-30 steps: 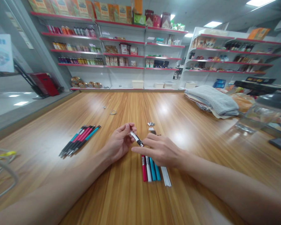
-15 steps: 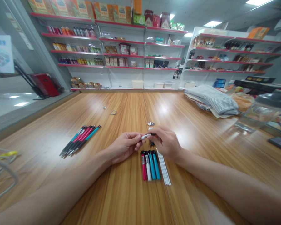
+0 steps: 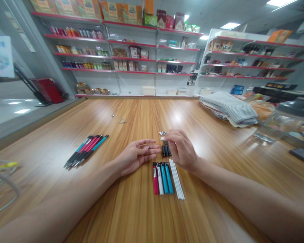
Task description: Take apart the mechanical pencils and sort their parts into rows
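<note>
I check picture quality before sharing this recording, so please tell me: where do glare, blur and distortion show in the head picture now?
In the head view, pale glare whitens the table beyond and beside the right hand; in the head view, the sign at far left is too blurred to read; also in the head view, the left shelves slant, and the coloured tubes show distinct colours.

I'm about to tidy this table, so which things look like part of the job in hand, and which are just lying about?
Seemingly part of the job, near the right hand:
four pink, white and blue barrels
thin white rods
short black pieces
small silver pieces
Likely too: grouped pens, further left

Seemingly just lying about:
folded cloths
lidded clear container
dark flat object
</note>
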A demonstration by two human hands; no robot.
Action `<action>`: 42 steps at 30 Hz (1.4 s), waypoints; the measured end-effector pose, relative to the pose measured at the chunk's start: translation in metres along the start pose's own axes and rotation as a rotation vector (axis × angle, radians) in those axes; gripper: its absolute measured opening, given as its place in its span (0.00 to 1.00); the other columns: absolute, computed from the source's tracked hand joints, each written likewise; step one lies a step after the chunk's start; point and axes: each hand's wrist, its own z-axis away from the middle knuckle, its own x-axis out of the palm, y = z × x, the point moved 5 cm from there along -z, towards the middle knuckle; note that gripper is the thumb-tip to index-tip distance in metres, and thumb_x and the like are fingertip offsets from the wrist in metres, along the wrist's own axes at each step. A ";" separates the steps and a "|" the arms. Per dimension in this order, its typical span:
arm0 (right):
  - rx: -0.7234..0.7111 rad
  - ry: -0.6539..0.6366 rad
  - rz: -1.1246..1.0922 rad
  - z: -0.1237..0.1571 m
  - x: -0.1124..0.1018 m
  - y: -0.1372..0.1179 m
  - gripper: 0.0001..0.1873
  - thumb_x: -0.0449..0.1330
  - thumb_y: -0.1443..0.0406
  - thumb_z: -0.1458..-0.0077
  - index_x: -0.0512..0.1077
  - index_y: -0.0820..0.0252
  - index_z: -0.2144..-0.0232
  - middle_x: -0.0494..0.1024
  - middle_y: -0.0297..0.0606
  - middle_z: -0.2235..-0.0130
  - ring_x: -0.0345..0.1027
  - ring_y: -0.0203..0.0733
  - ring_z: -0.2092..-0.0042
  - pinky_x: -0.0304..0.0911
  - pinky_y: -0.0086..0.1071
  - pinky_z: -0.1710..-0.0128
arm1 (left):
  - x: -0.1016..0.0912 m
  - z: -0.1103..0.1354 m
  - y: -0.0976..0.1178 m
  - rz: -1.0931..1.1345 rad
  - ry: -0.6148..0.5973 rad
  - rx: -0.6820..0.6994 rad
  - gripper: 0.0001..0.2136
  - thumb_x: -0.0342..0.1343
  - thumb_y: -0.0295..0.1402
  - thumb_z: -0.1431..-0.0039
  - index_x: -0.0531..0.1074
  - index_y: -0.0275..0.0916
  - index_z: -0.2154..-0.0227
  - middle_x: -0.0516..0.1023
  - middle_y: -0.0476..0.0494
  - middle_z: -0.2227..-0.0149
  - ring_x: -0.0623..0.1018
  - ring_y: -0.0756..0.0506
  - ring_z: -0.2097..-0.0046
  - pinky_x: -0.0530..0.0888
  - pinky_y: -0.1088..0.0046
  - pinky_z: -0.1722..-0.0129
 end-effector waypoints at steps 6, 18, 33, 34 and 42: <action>-0.220 -0.328 0.178 0.000 0.015 -0.012 0.13 0.51 0.70 0.40 0.68 0.57 0.54 0.70 0.42 0.62 0.64 0.41 0.60 0.64 0.36 0.60 | 0.015 0.006 0.003 0.015 -0.128 0.039 0.17 0.54 0.20 0.44 0.68 0.35 0.51 0.74 0.34 0.52 0.77 0.42 0.53 0.73 0.62 0.50; -0.118 -0.387 0.181 0.002 0.026 -0.013 0.10 0.52 0.64 0.39 0.72 0.62 0.64 0.68 0.43 0.62 0.61 0.40 0.61 0.62 0.34 0.62 | 0.026 0.009 0.000 -0.098 -0.228 0.105 0.23 0.60 0.25 0.46 0.64 0.39 0.47 0.74 0.38 0.54 0.76 0.42 0.53 0.71 0.62 0.50; 0.476 -0.257 0.043 0.026 0.003 0.111 0.08 0.58 0.63 0.47 0.73 0.62 0.74 0.66 0.33 0.74 0.59 0.34 0.72 0.53 0.29 0.71 | -0.003 0.001 0.018 -0.197 0.163 0.336 0.13 0.58 0.22 0.51 0.70 0.33 0.60 0.75 0.37 0.58 0.74 0.41 0.51 0.70 0.63 0.53; 0.515 -0.319 -0.019 0.028 0.007 0.121 0.09 0.58 0.62 0.48 0.72 0.62 0.75 0.67 0.32 0.75 0.58 0.33 0.73 0.52 0.29 0.71 | -0.004 0.000 0.018 -0.232 0.181 0.341 0.12 0.58 0.22 0.51 0.70 0.33 0.61 0.75 0.38 0.59 0.74 0.42 0.53 0.70 0.64 0.55; 0.532 -0.613 -0.179 0.023 0.027 0.145 0.11 0.56 0.63 0.51 0.63 0.62 0.81 0.62 0.29 0.78 0.57 0.33 0.73 0.49 0.28 0.72 | -0.005 -0.001 0.015 -0.351 0.175 0.348 0.11 0.57 0.24 0.50 0.71 0.34 0.61 0.74 0.42 0.63 0.74 0.46 0.60 0.71 0.69 0.61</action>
